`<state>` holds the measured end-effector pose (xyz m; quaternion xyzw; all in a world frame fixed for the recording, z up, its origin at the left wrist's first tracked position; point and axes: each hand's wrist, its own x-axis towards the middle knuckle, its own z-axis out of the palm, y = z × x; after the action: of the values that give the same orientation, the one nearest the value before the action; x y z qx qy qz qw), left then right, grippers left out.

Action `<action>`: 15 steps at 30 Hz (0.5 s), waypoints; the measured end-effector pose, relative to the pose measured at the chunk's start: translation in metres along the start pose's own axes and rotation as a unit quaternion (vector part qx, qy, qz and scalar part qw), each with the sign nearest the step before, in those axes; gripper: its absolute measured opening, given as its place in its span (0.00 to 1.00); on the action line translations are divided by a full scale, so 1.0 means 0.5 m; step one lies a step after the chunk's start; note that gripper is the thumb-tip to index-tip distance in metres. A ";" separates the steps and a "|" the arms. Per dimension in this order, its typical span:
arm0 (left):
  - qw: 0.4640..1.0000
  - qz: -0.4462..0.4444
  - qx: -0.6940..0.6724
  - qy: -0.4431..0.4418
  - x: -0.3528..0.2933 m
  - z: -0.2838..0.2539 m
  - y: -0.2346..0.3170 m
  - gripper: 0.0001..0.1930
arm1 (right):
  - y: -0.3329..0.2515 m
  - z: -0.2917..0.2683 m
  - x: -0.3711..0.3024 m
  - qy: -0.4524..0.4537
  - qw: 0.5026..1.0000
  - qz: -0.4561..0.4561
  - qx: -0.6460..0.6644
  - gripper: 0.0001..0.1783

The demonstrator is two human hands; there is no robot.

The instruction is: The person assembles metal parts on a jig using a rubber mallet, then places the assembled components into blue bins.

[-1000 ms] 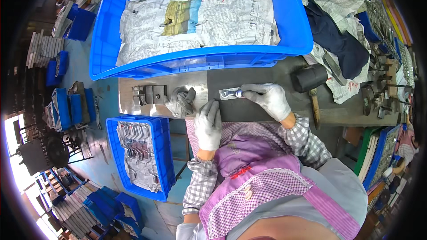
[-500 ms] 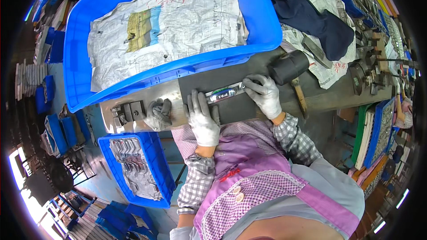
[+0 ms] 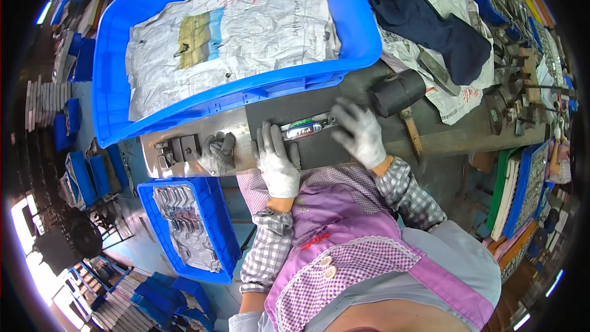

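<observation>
A narrow, shiny metal piece (image 3: 307,128) with mirror-like reflections lies on a black mat (image 3: 316,154) at the front of the bench. My left hand (image 3: 276,163), in a white glove with grey fingers, rests flat by the piece's left end, fingers stretched out. My right hand (image 3: 361,135), gloved alike, is beside the right end with its fingers spread and slightly blurred; whether it touches the piece is hard to see. Just beyond this hand lies a mallet with a black head (image 3: 396,93) and a wooden handle (image 3: 412,135).
A large blue crate (image 3: 246,91) lined with newspaper stands behind the mat. Left of the mat are a dark metal block (image 3: 179,149) and a crumpled grey glove (image 3: 217,152). A smaller blue crate (image 3: 228,233) holds several metal parts. Dark blue cloth (image 3: 455,43) lies back right.
My right hand has come off the right end of the metal piece, its fingers spreading. My left hand has stayed nearly in place. The view has shifted slightly.
</observation>
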<state>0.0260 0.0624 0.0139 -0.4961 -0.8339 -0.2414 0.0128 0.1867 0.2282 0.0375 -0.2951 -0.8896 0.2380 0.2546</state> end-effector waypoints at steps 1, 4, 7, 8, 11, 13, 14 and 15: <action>1.000 -0.011 0.005 -0.004 0.000 -0.012 -0.004 0.34 | -0.013 0.000 0.001 -0.006 1.000 -0.015 0.006 0.16; 0.998 -0.059 -0.013 -0.011 -0.032 -0.020 -0.022 0.34 | -0.034 0.003 -0.001 -0.095 0.991 -0.027 -0.094 0.24; 0.966 -0.143 -0.178 -0.124 -0.018 -0.053 -0.017 0.33 | -0.072 -0.001 0.016 -0.038 0.997 -0.003 -0.065 0.23; 0.986 -0.058 -0.154 -0.029 -0.017 -0.056 -0.020 0.32 | -0.084 0.010 0.014 -0.048 0.998 0.018 0.030 0.22; 0.956 -0.034 -0.291 -0.006 0.007 -0.171 -0.010 0.31 | -0.156 0.026 0.017 -0.093 0.995 -0.036 0.031 0.23; 0.914 -0.121 -0.387 -0.027 -0.057 -0.173 -0.018 0.31 | -0.219 0.062 0.030 -0.152 0.980 -0.108 0.076 0.24; 0.896 -0.142 -0.421 0.014 -0.085 -0.189 -0.042 0.31 | -0.243 0.076 0.034 -0.192 0.964 -0.154 0.098 0.24; 0.910 -0.143 -0.388 0.030 -0.131 -0.211 -0.087 0.28 | -0.265 0.096 0.042 -0.305 0.932 -0.097 0.168 0.23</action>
<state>0.0002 -0.0524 0.0730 -0.3300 -0.7360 -0.5598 -0.1897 0.0899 0.1341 0.0837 -0.0731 -0.8958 0.4367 0.0387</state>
